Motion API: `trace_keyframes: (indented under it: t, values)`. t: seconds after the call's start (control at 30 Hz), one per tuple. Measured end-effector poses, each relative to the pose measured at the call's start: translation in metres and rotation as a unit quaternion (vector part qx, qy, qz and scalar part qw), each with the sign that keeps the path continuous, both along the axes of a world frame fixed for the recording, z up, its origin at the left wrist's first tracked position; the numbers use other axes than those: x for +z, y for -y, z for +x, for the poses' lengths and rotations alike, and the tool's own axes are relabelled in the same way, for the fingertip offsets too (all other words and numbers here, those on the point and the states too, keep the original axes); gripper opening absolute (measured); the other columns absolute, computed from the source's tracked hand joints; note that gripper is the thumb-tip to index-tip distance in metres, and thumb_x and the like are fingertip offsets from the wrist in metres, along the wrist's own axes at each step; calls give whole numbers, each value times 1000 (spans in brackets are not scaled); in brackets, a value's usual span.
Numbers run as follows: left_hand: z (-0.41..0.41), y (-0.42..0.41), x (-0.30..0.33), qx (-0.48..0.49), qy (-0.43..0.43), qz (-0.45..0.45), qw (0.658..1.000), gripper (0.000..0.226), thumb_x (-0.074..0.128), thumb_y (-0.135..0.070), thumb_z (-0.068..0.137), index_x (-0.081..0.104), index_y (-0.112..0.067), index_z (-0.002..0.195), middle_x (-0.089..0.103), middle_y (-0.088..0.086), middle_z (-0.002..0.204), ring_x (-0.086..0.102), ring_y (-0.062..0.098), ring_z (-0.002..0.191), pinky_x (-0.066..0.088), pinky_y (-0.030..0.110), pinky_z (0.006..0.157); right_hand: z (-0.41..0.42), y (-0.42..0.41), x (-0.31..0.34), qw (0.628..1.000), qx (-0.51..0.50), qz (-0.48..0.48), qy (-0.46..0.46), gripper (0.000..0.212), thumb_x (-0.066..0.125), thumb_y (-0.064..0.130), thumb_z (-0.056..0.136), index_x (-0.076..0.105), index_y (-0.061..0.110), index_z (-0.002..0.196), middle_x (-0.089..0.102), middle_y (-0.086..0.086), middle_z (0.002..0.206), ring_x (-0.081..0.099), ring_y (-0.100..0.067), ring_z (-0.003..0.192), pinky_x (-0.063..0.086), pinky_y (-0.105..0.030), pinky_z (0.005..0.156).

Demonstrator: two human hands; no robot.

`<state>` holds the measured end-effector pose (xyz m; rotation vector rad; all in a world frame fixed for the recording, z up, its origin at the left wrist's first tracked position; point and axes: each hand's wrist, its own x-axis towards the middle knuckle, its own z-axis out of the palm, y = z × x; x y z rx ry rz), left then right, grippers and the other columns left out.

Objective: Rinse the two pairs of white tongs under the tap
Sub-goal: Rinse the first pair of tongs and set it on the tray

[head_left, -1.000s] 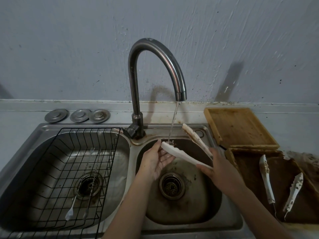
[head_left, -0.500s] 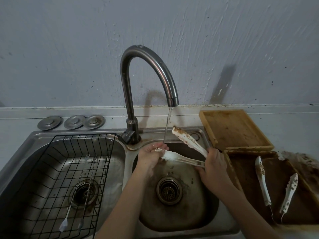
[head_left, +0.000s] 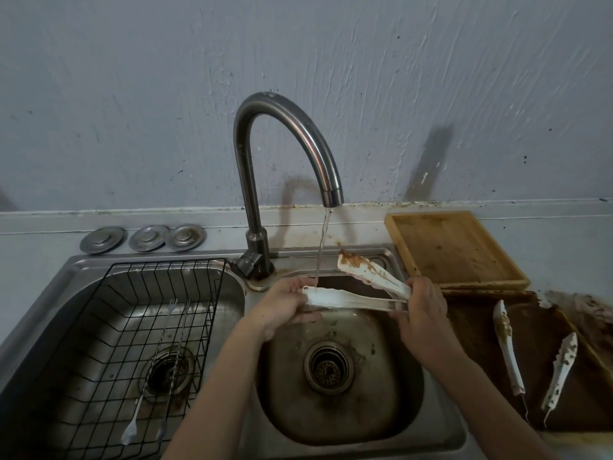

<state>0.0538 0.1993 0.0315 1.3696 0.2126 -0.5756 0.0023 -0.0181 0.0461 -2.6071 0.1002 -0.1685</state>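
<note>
White plastic tongs sit under the tap stream at twelve o'clock of the drain, our right hand gripping the hinge, left hand pinching the lower arm; next, we judge, the stained upper arm needs water.

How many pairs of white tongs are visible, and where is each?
2. One pair of tongs is held by both hands under the tap; the second pair lies on the dark tray at right.
</note>
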Motion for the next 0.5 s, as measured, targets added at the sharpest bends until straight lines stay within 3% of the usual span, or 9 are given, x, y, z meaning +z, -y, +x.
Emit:
trace_keyframes:
  t: [0.13,0.23,0.33,0.5]
  values:
    - [-11,5,-13,108,-56,-98,988,22,45,13,90,57,11,108,71,18,82,72,20,66,60,26,63,-1,5,14,999,26,-41,-12,36,64,10,83,43,15,112,41,5,104,42,-12,103,38,-31,93]
    - [-22,20,-25,176,-58,-89,979,19,49,-2,93,62,4,106,71,18,91,72,20,75,60,26,69,-4,5,18,997,33,-69,-17,31,62,8,83,44,16,108,48,2,105,44,-11,99,38,-31,92]
    - [-30,34,-32,230,-49,-50,971,17,52,-8,93,64,-2,104,69,17,99,70,22,84,58,23,65,-7,3,20,996,26,-77,-40,31,62,8,83,45,16,108,52,0,107,48,-13,100,40,-32,93]
    - [-34,42,-31,266,-43,-54,962,12,55,-7,92,66,-3,96,69,12,88,68,20,79,57,21,59,-6,3,21,992,10,-85,-89,36,67,9,81,46,13,110,60,-4,107,59,-17,98,50,-35,89]
